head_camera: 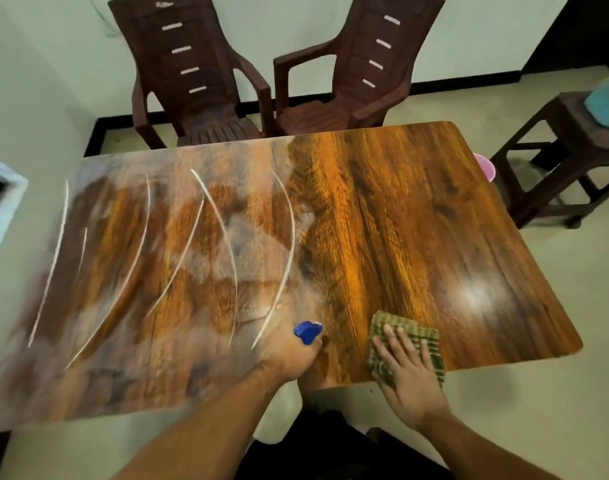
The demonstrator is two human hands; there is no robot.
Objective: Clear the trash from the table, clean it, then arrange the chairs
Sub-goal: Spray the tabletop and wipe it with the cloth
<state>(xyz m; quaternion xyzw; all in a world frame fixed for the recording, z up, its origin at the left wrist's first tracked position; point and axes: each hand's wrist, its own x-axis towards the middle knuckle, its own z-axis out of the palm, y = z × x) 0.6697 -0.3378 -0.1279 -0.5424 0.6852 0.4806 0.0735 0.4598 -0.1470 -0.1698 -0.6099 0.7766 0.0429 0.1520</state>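
A glossy wooden table (417,209) fills the view, its left half reflecting the chairs and a window. My left hand (291,358) grips a spray bottle whose blue nozzle (308,331) points over the table near the front edge; the bottle's body is hidden under the hand. My right hand (408,372) lies flat with straight fingers on a green checked cloth (405,336), pressing it on the table's front right part. Two dark brown plastic armchairs, the left chair (192,81) and the right chair (358,74), stand at the far side.
A dark wooden stool (570,150) stands to the right of the table with a light blue thing (608,103) on it. A pink container (485,166) shows just past the table's right edge. Pale walls lie behind and left.
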